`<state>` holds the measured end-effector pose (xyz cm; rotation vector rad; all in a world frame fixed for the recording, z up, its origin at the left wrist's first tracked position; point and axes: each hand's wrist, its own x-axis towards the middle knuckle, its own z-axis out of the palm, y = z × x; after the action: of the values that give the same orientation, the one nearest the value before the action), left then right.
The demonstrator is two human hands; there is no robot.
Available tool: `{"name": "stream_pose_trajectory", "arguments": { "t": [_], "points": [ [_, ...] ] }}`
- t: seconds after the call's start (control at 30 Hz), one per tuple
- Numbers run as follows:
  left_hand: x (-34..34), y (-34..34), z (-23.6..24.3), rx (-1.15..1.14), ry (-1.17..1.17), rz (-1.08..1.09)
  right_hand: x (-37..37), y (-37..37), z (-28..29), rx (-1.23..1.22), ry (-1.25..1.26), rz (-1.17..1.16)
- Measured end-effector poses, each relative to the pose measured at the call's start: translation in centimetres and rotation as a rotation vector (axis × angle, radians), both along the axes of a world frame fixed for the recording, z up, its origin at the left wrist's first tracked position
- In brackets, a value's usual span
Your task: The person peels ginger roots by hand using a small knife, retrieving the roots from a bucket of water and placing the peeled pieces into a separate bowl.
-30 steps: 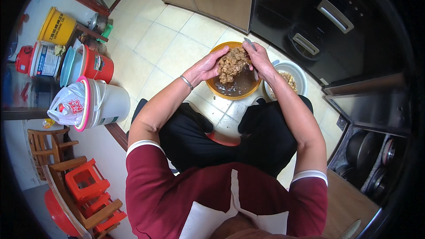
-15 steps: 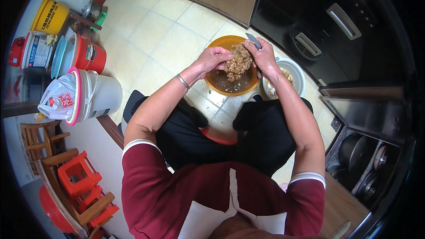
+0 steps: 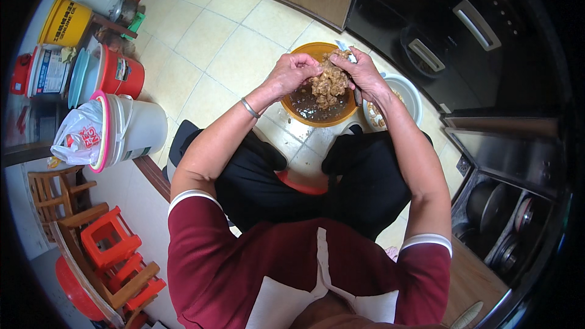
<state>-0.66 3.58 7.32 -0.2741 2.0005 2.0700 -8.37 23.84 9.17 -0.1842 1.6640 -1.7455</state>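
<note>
A brown, lumpy, ruffled clump (image 3: 329, 90) hangs over an amber basin (image 3: 323, 124) that holds dark liquid with small bits in it. My right hand (image 3: 364, 77) grips the clump's upper right side and also holds a small knife (image 3: 342, 45), whose bright blade points away from me. From the left, my left hand (image 3: 294, 74) pinches the clump's upper edge, thumb and forefinger together; whether a loose piece is between them cannot be seen. What exactly the clump is, I cannot make out.
Right of the basin stands a white bowl (image 3: 414, 99) with pale pieces inside. My knees flank the near side. Dark cabinet fronts (image 3: 420, 18) rise at the right. Buckets, among them a white one (image 3: 143, 128), line the left, with red stools (image 3: 109, 240) nearer.
My left fingers have shifted slightly right, further onto the clump. The knife has turned in my right hand, and its blade now catches the light. The clump has tilted a little.
</note>
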Motion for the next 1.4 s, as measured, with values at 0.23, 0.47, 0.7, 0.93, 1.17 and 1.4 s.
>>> {"name": "stream_pose_trajectory", "arguments": {
  "t": [0.23, 0.47, 0.7, 0.93, 1.17, 1.4],
  "points": [
    [-0.5, -1.6, 1.5, 0.011, 0.063, -0.192, -0.6, 0.3, -0.1, -0.104, -0.21, 0.046],
    [-1.5, -2.6, 0.6, 0.119, -0.076, -0.148, -1.1, 0.2, -1.1, -0.171, -0.304, 0.024],
    [-1.6, -3.5, -1.0, 0.36, -0.14, 0.059, -0.7, -0.4, -3.1, 0.158, 0.039, -0.076],
    [-0.6, -2.6, 0.7, 0.734, -0.161, -0.023, 1.0, -1.1, -6.7, 0.608, 0.413, 0.174],
    [0.2, -2.7, 3.1, 0.727, -0.176, 0.0, 2.6, -0.8, -8.0, 0.872, 0.601, 0.357],
    [0.5, -3.3, 3.1, 0.758, -0.104, -0.077, 2.5, -0.9, -9.7, 0.908, 0.551, 0.383]
  ]
}}
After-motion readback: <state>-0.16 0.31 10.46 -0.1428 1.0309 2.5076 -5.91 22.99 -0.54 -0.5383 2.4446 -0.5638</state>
